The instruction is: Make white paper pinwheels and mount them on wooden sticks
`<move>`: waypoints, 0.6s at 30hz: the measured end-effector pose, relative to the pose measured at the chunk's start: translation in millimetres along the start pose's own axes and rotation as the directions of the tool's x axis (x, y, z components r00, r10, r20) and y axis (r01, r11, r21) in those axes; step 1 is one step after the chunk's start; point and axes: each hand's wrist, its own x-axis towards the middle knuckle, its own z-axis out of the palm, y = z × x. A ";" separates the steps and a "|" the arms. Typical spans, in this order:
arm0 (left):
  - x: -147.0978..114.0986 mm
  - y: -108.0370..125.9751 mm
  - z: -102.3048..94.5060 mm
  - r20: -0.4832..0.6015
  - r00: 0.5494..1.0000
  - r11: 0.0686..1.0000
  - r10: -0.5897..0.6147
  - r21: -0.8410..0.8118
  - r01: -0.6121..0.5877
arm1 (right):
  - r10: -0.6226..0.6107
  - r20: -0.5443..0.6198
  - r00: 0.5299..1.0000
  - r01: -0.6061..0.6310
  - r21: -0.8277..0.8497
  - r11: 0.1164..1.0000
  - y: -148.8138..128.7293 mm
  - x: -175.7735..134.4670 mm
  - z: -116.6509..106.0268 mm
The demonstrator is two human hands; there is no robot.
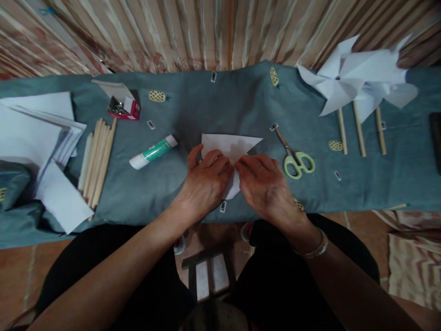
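A white sheet of paper (227, 142), with a pointed corner at its upper right, lies on the cloth-covered table in front of me. My left hand (208, 184) grips the paper from the left, its fingers curled and pressed down on it. My right hand (263, 186) pinches the paper from the right, fingertips close against those of the left hand. Both hands hide the middle of the sheet, so I cannot make out any fold there. Green-handled scissors (295, 158) rest just right of my right hand, and a green and white glue stick (153, 151) lies left of my left hand.
Finished paper pinwheels (339, 78) on wooden sticks lie at the right. On the left are several wooden sticks (101, 161), a red box (127, 110) of small metal pieces and stacked white paper (27, 124). A striped curtain (206, 37) hangs behind the green tablecloth (193, 105).
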 end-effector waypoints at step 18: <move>0.8 -2.0 5.7 -0.059 0.998 0.999 0.038 0.012 -0.037 | 0.051 -0.107 0.993 -0.040 0.100 0.994 23.9 -4.4 -3.4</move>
